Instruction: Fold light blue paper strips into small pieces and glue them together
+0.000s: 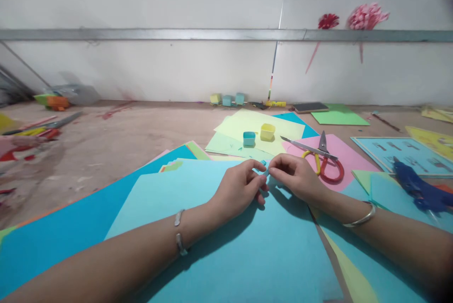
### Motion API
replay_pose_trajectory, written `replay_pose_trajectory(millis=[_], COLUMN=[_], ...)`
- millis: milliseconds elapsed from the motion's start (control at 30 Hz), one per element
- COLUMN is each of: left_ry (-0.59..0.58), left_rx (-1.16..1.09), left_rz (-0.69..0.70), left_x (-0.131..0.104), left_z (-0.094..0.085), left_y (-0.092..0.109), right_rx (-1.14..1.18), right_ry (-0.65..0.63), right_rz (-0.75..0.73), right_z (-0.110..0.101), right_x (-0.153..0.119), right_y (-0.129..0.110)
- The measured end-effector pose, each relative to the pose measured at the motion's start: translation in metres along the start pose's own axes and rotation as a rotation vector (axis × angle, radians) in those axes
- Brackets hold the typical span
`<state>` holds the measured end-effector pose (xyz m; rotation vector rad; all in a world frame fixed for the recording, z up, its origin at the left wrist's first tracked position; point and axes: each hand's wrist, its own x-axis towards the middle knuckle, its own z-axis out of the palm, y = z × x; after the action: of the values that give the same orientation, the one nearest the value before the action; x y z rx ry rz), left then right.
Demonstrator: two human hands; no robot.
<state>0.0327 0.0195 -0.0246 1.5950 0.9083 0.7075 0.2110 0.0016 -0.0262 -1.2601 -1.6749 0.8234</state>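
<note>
Across a broad brown work table [134, 142], I see a large light blue paper sheet [212, 256] spread at the near side, overlapping a darker blue paper sheet [60, 232] on the left. Beyond them lies a pale yellow paper sheet [244, 126], with a pink paper sheet [354, 164] to its right.

The person's left hand [244, 185] and right hand [299, 178] meet above the light blue sheet, nearly touching, each wrist wearing a silver-coloured metal bangle. The right thumb and forefinger are pinched together; whether the left fingers grip too, I cannot tell.

On the pink sheet rest metal scissors with one red and one yellow handle [323, 159], and a slim silver-coloured knife [304, 146] lies across them.

Farther off, a small yellow open-topped box [267, 133] stands on the yellow sheet, a small blue open-topped box [249, 140] just left of it.

Smallest of all, a tiny light blue scrap [266, 171] sits between the two hands' fingertips.
</note>
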Motion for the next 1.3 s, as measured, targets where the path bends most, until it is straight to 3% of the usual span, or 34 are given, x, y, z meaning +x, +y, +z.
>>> replay_pose_trajectory(millis=[167, 367, 633, 700, 833, 933, 1033, 1100, 1167, 1300], left_ry=[-0.012, -0.145, -0.103, -0.152, -0.355, -0.263, -0.046, 0.027, 0.048, 0.089], left_rx=[-0.110, -0.343, -0.370, -0.369, -0.410, -0.483, -0.550, -0.532, -0.489, -0.454], left_rz=[-0.077, -0.346, -0.381, -0.412, -0.453, -0.349, -0.239, -0.191, -0.163, -0.132], left_x=[-0.002, -0.014, -0.017, -0.021, -0.028, -0.024, -0.013, -0.006, -0.002, 0.000], left_z=[0.001, 0.013, 0.014, 0.016, 0.022, 0.019, 0.010, 0.004, 0.001, 0.001], left_y=[0.006, 0.023, 0.020, 0.019, 0.019, 0.018, 0.013, 0.009, 0.004, 0.002], right_rx=[0.023, 0.094, 0.137, 0.147, 0.137, -0.150, -0.535, -0.678, -0.724, -0.679], right_ry=[-0.014, 0.140, 0.275, 0.354, 0.543, 0.576, 0.284, 0.077, 0.031, 0.127], right_rz=[-0.004, 0.006, 0.067, 0.089, 0.089, -0.193, -0.759, -1.043, -1.135, -1.046], right_z=[-0.002, -0.012, -0.016, -0.022, -0.033, -0.031, -0.024, -0.020, -0.018, -0.015], right_x=[-0.001, 0.006, 0.012, 0.016, 0.017, 0.008, -0.003, -0.006, -0.006, -0.002], right_y=[-0.003, 0.003, 0.006, 0.007, 0.007, 0.001, -0.006, -0.008, -0.007, -0.001])
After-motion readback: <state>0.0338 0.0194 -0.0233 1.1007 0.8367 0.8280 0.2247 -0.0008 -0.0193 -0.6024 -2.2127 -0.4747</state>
